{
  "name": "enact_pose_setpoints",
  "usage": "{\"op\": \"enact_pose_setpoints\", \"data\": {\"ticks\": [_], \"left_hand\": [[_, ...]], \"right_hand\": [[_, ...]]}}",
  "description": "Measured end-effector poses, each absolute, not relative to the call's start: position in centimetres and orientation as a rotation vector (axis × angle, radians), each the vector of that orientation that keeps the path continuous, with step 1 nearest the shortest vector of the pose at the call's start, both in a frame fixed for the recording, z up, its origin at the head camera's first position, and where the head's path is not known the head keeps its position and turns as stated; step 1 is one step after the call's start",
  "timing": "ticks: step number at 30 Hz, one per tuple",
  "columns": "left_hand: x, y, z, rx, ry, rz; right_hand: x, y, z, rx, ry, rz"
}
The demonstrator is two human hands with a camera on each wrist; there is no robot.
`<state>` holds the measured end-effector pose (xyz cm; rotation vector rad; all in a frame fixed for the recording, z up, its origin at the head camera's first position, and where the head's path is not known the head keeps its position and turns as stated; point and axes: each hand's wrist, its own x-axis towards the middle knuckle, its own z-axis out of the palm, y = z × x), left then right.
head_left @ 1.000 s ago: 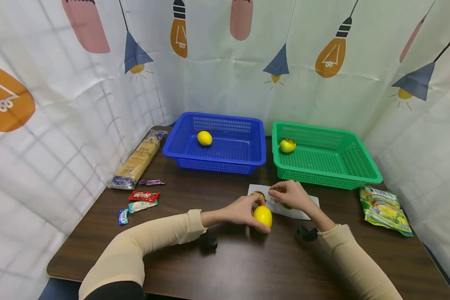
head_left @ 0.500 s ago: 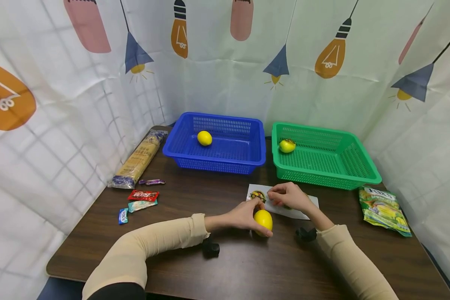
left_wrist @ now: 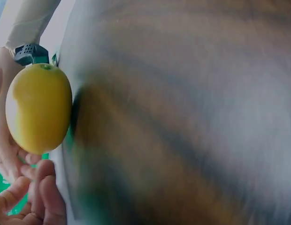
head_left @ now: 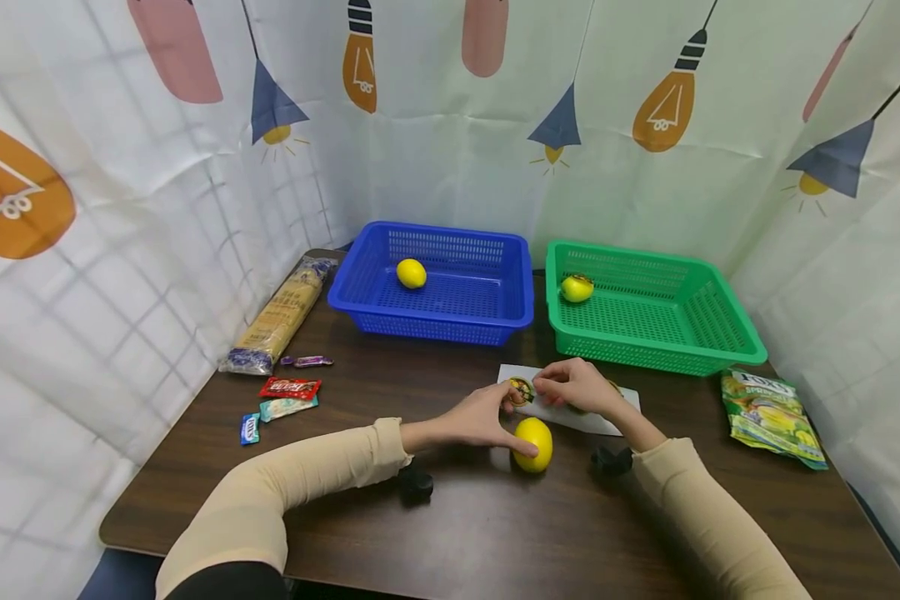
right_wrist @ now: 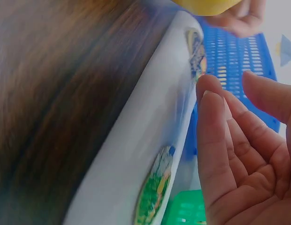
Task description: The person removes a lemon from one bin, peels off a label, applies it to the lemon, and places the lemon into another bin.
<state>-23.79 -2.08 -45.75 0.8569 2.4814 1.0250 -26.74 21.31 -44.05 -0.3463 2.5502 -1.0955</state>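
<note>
A yellow lemon [head_left: 536,444] stands on the dark table. My left hand [head_left: 478,418] is beside it; its thumb overlaps the lemon in the head view, while the other fingers lie off the fruit. In the left wrist view the lemon [left_wrist: 38,108] shows above loosely bent fingers. My right hand [head_left: 581,388] hovers over a white sheet [head_left: 588,422] that bears round printed stickers [head_left: 521,390]. The right wrist view shows thumb and index finger apart with nothing between them, fingertips close to one sticker [right_wrist: 197,54].
Behind are a blue basket [head_left: 457,312] holding a lemon [head_left: 411,273] and a green basket [head_left: 660,354] holding a yellow fruit [head_left: 577,288]. Noodles in a long pack [head_left: 281,321] and small wrapped sweets [head_left: 290,388] lie left. A green FOX'S bag [head_left: 771,417] lies right.
My left hand's fingers have come off the lemon, which they held before, and shifted slightly back toward the sheet. The lemon now stands slightly farther right. My right hand has barely moved.
</note>
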Motion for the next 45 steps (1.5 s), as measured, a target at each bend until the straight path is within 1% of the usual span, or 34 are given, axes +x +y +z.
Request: {"op": "enact_pose_setpoints", "data": {"ticks": [3,7,12,17,23,30,39,45], "left_hand": [[-24.9,-2.6,-45.3,0.891,2.526,1.075],[-27.5,-3.0,-44.9,0.923,2.561,1.180],[-30.8,-3.3,-45.6,0.935,2.574,1.090],[-32.5,-3.3,-46.3,0.871,2.452,1.038],[-33.2,-2.8,-46.7,0.816,2.392,1.016],[-32.8,-1.9,-46.8,0.727,2.359,1.080],[-32.9,-1.5,-47.2,0.491,2.163,1.294],[-33.1,-1.2,-47.6,0.371,1.994,1.405]], "right_hand": [[-27.2,21.4,-43.6,-0.393,2.560,-1.050],[-27.9,21.5,-43.0,-0.410,2.563,-1.044],[-28.6,21.0,-42.9,-0.400,2.550,-1.044],[-29.3,20.5,-43.3,-0.437,2.549,-1.006],[-29.7,20.3,-43.7,-0.469,2.547,-0.981],[-30.2,20.1,-44.1,-0.532,2.564,-0.882],[-30.3,20.0,-44.3,-0.604,2.571,-0.881],[-30.3,19.6,-44.7,-0.591,2.590,-0.912]]}}
